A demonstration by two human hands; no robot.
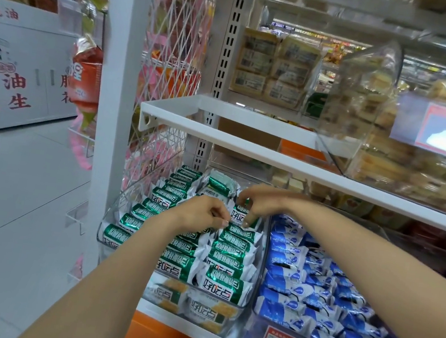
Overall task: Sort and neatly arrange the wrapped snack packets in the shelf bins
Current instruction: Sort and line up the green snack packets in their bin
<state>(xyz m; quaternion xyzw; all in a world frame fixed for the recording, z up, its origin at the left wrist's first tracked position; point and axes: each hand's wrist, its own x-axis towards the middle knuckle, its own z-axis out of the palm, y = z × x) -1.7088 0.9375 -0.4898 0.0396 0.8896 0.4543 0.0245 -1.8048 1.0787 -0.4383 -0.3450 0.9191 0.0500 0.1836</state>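
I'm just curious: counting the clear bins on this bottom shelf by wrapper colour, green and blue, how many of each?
Green-packet bin: 1
Blue-packet bin: 1
Total: 2
The left hand and right hand both pinch green packets.

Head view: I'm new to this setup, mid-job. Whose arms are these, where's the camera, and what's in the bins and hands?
No machine here: these are a person's two bare arms, filmed by one camera worn on their head, looking forward and down. The clear bin holds rows of green packets; to its right lie blue packets. The left hand and right hand both reach into the clear bin and pinch one upright green packet near the back of its right-hand row. A white shelf runs above.
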